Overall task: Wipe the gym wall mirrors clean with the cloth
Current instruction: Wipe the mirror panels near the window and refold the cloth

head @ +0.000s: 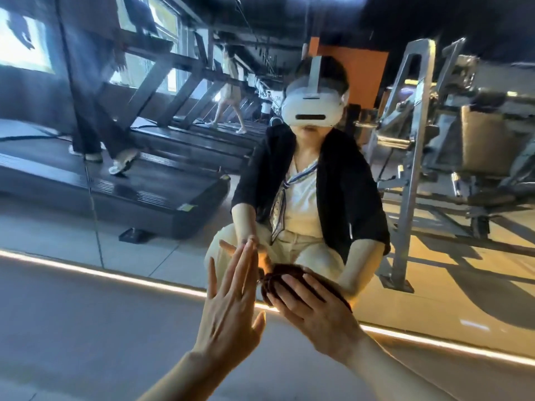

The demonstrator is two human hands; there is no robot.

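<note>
Right hand [315,311] presses cloth [278,277] (bunched) low on mirror [173,221].

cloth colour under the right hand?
Dark reddish-brown cloth, plain, pressed on the mirror by the right hand; head view.

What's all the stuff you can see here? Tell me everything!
mirror: one, wall-mounted, fills most of the view, reaching down to the floor.
light strip: one, glowing white-orange, along the mirror's bottom edge.
floor: grey, in front of the mirror.
treadmills: a row, black, reflected on the left; people walking on them.
weight machine: one, grey metal, reflected on the right.
headset: one, white, on the reflected person crouching.
cloth: one, dark brown, bunched against the mirror's lower edge.
left hand: fingers straight, fingertips at the glass.
right hand: pressing the cloth to the mirror.
</note>
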